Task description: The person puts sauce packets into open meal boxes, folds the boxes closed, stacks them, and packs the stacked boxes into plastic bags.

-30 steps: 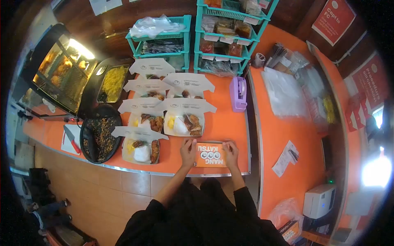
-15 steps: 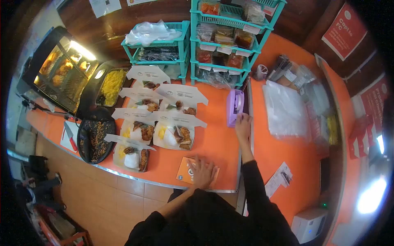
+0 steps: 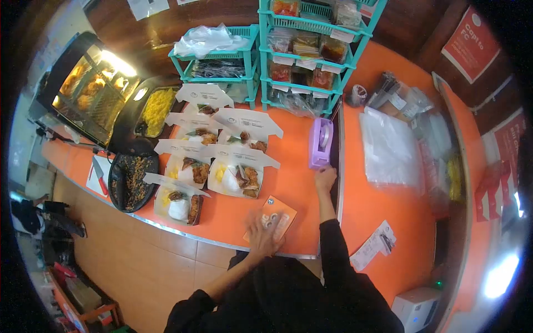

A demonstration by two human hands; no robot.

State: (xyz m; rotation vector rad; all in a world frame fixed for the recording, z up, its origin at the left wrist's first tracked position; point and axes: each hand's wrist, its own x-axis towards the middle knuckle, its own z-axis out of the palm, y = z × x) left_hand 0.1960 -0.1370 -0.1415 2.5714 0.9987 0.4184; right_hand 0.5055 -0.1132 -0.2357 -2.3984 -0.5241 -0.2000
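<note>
My left hand [image 3: 264,235] lies over a closed orange box [image 3: 284,210] near the counter's front edge. Its fingers look stretched out, slightly smeared by motion, and touch the box's near side. The box sits turned at an angle. My right hand [image 3: 326,178] is at the near end of a purple tape dispenser [image 3: 319,151], with a roll of tape standing in it. The fingers there are drawn together; what is between them is too small to make out. Left of the box, an open meal box [image 3: 179,208] holds rice, fried chicken and yellow shreds.
Several more open meal boxes [image 3: 237,176] stand in rows behind. A stone mortar [image 3: 133,180], a knife [image 3: 100,176] and a tray of yellow food [image 3: 157,111] are leftward. Green racks [image 3: 308,61] rise at the back; plastic bags [image 3: 391,147] and a receipt [image 3: 373,245] lie right.
The orange box has turned, its far end swinging right and away, with my left hand on its near side. My right hand stays by the dispenser, slightly lower in view.
</note>
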